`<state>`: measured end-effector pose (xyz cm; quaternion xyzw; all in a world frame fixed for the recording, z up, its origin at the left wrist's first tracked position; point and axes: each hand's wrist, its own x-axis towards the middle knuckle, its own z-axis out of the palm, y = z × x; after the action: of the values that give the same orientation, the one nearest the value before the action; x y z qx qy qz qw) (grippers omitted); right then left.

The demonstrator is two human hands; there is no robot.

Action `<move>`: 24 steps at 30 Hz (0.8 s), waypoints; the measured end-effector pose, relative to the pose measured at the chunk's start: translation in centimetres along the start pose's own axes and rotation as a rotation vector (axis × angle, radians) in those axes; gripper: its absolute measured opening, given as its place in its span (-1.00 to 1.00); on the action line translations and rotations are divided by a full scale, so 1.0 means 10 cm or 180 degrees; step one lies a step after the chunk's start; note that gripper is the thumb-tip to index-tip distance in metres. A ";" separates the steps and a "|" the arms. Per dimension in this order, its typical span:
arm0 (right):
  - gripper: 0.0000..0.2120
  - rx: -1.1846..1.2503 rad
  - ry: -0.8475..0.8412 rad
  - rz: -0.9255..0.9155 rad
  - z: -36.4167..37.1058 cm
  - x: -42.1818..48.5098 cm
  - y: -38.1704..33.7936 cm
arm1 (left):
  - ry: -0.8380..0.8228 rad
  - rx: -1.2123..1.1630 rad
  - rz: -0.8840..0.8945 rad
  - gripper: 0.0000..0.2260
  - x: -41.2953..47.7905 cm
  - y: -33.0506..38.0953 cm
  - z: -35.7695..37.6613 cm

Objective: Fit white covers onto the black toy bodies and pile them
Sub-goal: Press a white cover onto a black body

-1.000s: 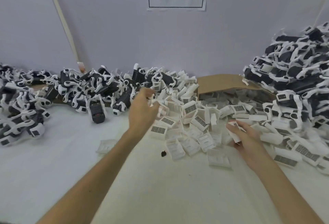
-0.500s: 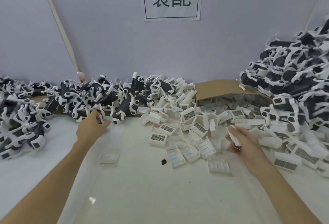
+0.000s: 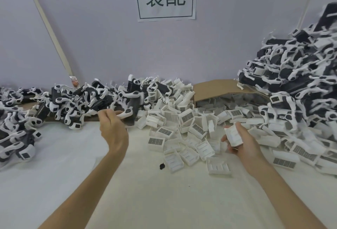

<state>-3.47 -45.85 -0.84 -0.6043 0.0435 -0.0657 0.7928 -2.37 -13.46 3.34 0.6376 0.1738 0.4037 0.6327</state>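
While one cover sits ready in hand and a body is only being reached for, the job looks part done, with a great deal left.

From nine to eleven o'clock a long heap of black toy bodies (image 3: 73,101) lies along the wall on the worktop (image 3: 127,192), waiting, I judge, for covers. The left grip (image 3: 114,132) curls at one toy body (image 3: 130,112) on the heap's near edge, fingers by its white limb; whether it has closed on it I cannot tell. Loose covers (image 3: 182,137) sprawl from centre toward three o'clock, spilling from a cardboard box (image 3: 215,88) at one o'clock. The right grip (image 3: 244,145) is clenched around a single white cover (image 3: 234,135), held above that litter. At two o'clock rises the tall finished pile (image 3: 300,83): many look done, this pair is not yet joined.
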 end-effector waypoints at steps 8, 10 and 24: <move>-0.65 0.0136 -0.0521 0.0078 0.06 -0.07 -0.03 | -0.1403 -0.1479 -0.2148 -0.79 -0.87 0.12 0.48; -0.63 0.0085 -0.0609 0.0068 0.06 -0.08 -0.02 | -0.1724 -0.1670 -0.2372 -0.74 -1.01 0.08 0.50; -0.57 -0.0198 -0.1289 0.0160 0.07 -0.12 0.01 | -0.2766 -0.1938 -0.2333 -0.71 -1.19 -0.06 0.43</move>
<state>-4.56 -45.01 -0.75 -0.6281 -0.0997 0.0783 0.7678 -6.36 -24.94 -0.19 0.4342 -0.0141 -0.1023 0.8949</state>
